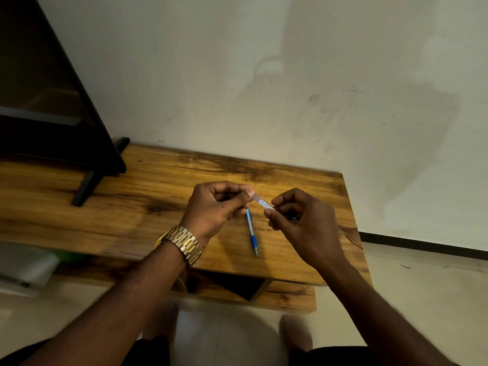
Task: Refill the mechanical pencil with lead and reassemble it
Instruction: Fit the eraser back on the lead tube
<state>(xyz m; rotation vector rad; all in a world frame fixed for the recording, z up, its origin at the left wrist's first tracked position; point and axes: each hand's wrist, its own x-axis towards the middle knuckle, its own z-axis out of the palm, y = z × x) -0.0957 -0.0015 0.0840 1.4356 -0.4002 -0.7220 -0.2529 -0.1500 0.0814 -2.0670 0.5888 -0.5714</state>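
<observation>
Wooden table (158, 186), both hands pinching small lead case (262, 202) ends, blue pencil (251, 231) lying below

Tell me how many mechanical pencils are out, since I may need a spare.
1. The blue mechanical pencil lies on the wooden table, below the lead case pinched between the left hand and right hand. None hidden that I can see.
</observation>
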